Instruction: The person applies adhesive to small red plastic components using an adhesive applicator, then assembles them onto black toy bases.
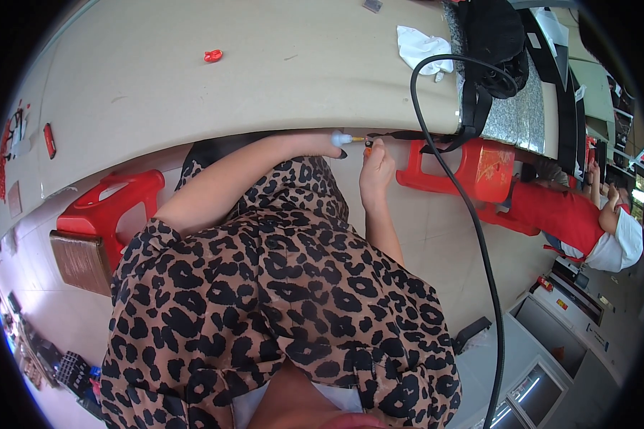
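We count one bare left hand [320, 144] and one bare right hand [378, 170]; one pale translucent piece [340, 139]; one small orange-and-black object [368, 151]; at least two red plastic stools [89, 213]; one long black cable [499, 329]; one crumpled white cloth [422, 48]; one small crumpled red scrap [212, 56].

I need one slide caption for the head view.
By the table, the left hand holds a pale-blue item, the right hand a small orange object.
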